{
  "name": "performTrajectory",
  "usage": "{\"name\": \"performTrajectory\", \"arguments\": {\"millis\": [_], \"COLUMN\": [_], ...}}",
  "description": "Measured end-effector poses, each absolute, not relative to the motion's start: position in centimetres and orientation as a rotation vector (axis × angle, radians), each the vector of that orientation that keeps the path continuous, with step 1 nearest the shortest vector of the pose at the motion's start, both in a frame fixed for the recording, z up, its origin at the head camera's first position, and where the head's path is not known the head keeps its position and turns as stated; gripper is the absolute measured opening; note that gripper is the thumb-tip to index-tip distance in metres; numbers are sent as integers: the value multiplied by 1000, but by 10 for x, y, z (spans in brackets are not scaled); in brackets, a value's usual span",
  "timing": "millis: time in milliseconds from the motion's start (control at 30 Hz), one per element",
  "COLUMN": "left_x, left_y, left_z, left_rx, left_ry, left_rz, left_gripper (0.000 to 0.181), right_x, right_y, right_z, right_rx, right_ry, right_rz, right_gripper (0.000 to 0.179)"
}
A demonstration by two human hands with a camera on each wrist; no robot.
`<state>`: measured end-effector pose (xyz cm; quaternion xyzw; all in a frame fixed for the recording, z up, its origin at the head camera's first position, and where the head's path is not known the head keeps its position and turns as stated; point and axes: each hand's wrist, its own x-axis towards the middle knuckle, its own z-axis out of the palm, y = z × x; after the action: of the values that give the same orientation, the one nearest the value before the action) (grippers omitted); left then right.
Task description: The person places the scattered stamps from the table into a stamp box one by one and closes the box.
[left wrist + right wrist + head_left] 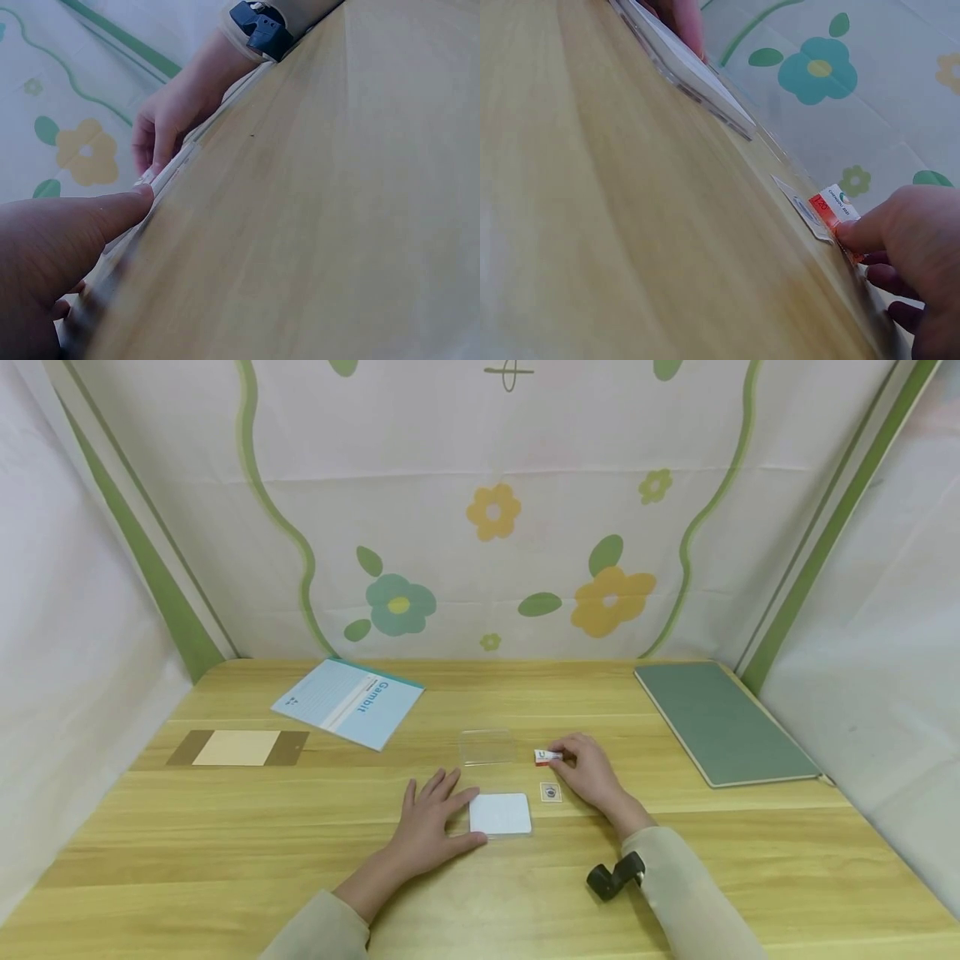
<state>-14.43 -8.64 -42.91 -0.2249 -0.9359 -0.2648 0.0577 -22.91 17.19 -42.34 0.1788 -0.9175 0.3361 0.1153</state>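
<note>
My left hand (pixel 429 827) lies spread on the table, its thumb and index finger at the left corners of a clear plastic case (pixel 510 836) with a white card (pixel 498 814) in it. In the left wrist view the thumb (pixel 124 212) reaches along the case's edge. My right hand (pixel 592 777) pinches a small red-and-white printed paper (pixel 543 757) between thumb and fingers, close over the table. The number 120 shows on this paper (pixel 826 206) in the right wrist view. Just in front of it lies a small square printed piece (pixel 551 792) with a pale border.
A clear plastic cover (pixel 487 747) lies behind the case. Left stand a light blue Gambit notebook (pixel 348 702) and a brown strip with a cream panel (pixel 236 747). A green hardcover book (pixel 723 722) lies right. A black wrist camera (pixel 615 877) sits at the right sleeve.
</note>
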Motion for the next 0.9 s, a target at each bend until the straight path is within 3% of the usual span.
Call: {"name": "performTrajectory", "arguments": {"millis": [667, 900], "left_x": [-143, -144], "left_y": [-86, -86], "left_z": [-425, -425], "left_rx": [-689, -682], "left_ry": [-2852, -2848], "left_rz": [-799, -798], "left_gripper": [63, 62], "right_x": [-234, -208], "right_y": [167, 141], "right_z": [-414, -384], "right_rx": [326, 431], "right_ry": [-2706, -2652], "right_rz": [1391, 1606], "right_gripper": [16, 15]}}
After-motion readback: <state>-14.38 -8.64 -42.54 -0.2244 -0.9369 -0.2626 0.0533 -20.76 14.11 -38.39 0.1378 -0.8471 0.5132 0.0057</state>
